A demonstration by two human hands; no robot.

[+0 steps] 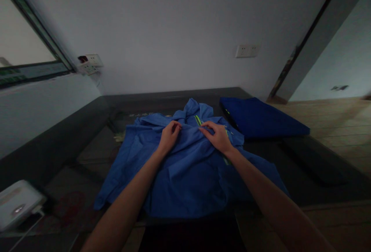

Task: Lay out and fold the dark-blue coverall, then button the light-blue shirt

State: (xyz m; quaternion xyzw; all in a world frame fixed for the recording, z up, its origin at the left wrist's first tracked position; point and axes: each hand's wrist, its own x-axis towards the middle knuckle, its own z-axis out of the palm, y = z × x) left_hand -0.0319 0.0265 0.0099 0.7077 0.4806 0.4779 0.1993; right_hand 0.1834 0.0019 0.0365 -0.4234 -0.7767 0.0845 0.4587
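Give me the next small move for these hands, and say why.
I'd probably ease the left hand and right hand slightly apart to flatten the blue garment: both seem to pinch its cloth, and loose wrinkles run through it around them.

Blue cloth garment (188, 182) — spread loose and rumpled on a dark table (162, 101).
Plain mid-blue fabric, unfolded, broad and fairly smooth toward the near edge, creased across the middle and bunched into a small peak at the far end; one part slants out to the near left corner, another trails to the right — and a narrow, bright yellow-green strip (198, 120) shows just below the peak, with more such colour among the folds on the right.
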